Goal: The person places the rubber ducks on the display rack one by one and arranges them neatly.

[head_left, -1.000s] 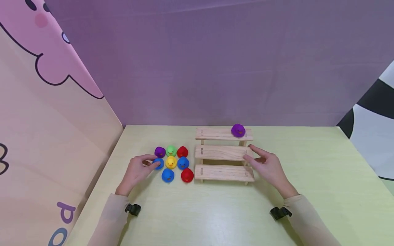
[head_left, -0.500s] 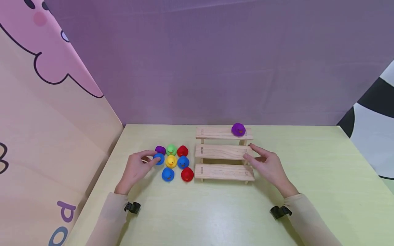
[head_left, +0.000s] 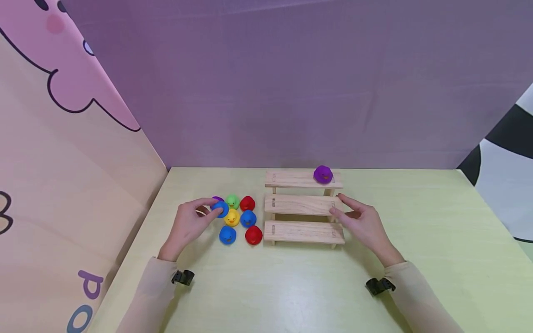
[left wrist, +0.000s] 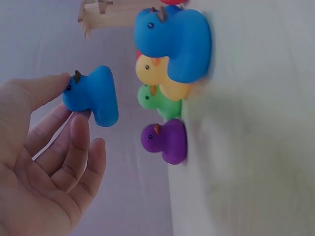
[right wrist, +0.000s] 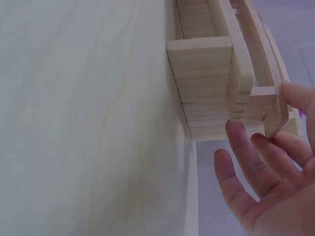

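Observation:
My left hand (head_left: 189, 226) pinches a blue rubber duck (left wrist: 102, 96) by its head, between thumb and fingers. In the left wrist view this duck hangs tilted, apart from the ducks standing on the table. Partly behind it in the head view is a purple duck (head_left: 218, 199). At the three-tier wooden stand (head_left: 304, 205), my right hand (head_left: 366, 226) grips the right end of the middle board, thumb on one side and fingertips on the other. Another purple duck (head_left: 323, 175) sits near the right end of the top board.
Close beside the held duck stand a green duck (head_left: 232, 201) and a yellow duck (head_left: 232, 217). Two red ducks, one at the front (head_left: 253, 235), and two blue ducks, one at front left (head_left: 227, 235), stand left of the stand. A purple backdrop (head_left: 266, 92) rises behind the table.
My left hand has lifted the blue duck off the table and moved it slightly right and away from me, now covering much of the purple duck. The right hand stays on the stand.

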{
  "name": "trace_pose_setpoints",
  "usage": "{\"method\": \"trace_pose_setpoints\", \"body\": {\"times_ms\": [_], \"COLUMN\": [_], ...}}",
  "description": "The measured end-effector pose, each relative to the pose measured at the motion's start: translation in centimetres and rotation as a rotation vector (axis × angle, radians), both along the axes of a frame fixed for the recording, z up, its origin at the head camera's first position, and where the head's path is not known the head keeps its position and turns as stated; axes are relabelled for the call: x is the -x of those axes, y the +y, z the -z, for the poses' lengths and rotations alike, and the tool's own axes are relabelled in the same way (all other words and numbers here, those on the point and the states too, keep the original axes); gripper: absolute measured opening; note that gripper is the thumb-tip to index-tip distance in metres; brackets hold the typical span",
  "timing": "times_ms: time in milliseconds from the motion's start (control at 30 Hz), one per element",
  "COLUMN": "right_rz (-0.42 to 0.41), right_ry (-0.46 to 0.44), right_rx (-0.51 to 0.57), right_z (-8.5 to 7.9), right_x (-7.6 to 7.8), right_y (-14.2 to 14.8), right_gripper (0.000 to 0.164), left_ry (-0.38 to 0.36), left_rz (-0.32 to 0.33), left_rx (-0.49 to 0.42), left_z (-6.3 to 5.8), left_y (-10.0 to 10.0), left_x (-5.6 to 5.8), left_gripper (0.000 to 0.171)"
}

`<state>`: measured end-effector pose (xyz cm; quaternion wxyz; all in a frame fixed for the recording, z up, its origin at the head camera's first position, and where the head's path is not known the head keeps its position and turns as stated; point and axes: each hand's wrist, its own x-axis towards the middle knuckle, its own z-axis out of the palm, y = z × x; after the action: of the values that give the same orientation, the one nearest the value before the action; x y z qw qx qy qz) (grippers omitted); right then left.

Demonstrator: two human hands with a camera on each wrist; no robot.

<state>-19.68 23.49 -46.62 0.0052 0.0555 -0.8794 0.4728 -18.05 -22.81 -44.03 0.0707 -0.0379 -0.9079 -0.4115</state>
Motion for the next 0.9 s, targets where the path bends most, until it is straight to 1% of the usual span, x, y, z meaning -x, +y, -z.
{"method": "trace_pose_setpoints", "body": {"times_ms": [300,467,767,900], "right_rz": [-0.005,-0.004,-0.008,-0.007], "right_ry": [0.005,0.011,0.004,0.003], "right_rx": [0.017,0.028,0.026,0.022], "right_z": [0.2,0.5,0.4,0.4], "right_x": [0.0,0.2,0.2,0.2], "right_y": [0.0,0.1,0.1,0.1], "right_gripper": [0.069,0.069,0.069,0.069], "left_ry": [0.060,0.045,0.014,0.014], "left_rz": [0.038,0.046,0.034,0.043], "left_rx": [-0.006,-0.028,-0.044,-0.054], "left_z": [-0.9,-1.3,-2.1,-2.3], "left_y": [1.4,2.4,4.1,4.8], "left_x": [0.4,0.7,1.2,1.4], "left_gripper": [0.032,0.033,0.035,0.034]}}
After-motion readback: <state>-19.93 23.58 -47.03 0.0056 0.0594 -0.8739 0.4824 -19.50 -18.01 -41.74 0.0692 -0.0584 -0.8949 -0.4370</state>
